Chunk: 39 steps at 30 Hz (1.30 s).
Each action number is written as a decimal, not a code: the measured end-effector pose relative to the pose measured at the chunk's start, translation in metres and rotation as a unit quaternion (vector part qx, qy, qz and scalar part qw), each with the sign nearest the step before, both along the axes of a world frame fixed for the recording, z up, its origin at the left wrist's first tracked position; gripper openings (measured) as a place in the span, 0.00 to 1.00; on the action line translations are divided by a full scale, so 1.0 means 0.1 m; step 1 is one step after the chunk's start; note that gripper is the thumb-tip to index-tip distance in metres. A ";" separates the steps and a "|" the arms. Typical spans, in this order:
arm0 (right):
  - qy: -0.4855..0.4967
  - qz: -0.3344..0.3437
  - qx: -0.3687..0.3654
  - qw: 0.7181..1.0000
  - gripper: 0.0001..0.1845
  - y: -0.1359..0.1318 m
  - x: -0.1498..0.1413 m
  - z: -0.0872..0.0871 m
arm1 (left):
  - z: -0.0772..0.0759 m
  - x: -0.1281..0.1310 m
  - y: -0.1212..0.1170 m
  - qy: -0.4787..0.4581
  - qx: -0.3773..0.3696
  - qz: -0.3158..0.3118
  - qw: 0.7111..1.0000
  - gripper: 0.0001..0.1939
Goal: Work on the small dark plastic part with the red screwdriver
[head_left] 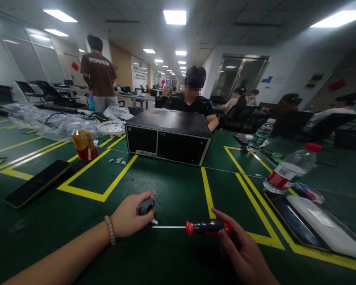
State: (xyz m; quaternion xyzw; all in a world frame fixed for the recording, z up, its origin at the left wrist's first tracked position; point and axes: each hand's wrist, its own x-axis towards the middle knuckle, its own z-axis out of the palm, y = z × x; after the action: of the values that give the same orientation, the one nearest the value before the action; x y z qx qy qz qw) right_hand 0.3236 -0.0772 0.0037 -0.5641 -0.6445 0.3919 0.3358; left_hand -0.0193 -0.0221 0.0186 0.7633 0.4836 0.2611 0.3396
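Observation:
My left hand is closed around a small dark grey block-like part, whose exact kind I cannot make out. A small white scrap shows by the thumb. In my right hand is a red and black screwdriver, gripped by the end of its handle. Its metal shaft lies level and points left, the tip reaching just below my left fingers; whether it touches the part I cannot tell. Both hands are over the green table.
A black computer case lies ahead, a person behind it. To the left are a phone, a yellow-red drink bottle, a white basket and plastic wrap. At right stand water bottles beside another phone and a white device.

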 end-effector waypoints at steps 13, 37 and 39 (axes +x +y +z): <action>-0.013 -0.009 0.018 1.000 0.23 -0.03 0.03 0.01 | 0.06 0.04 -0.04 -0.007 -0.017 0.009 1.000 0.05; -0.036 0.008 -0.025 0.999 0.26 0.00 0.02 0.13 | 0.04 0.04 -0.04 -0.004 0.004 0.006 1.000 0.05; -0.038 0.003 -0.023 0.999 0.27 0.00 0.00 0.13 | 0.03 0.04 -0.04 -0.002 -0.004 0.004 1.000 0.05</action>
State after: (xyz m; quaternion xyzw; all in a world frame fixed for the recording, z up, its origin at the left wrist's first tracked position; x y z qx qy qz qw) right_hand 0.3240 -0.0776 0.0162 -0.5842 -0.6494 0.3856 0.2969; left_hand -0.0153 -0.0257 0.0221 0.7595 0.4871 0.2618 0.3426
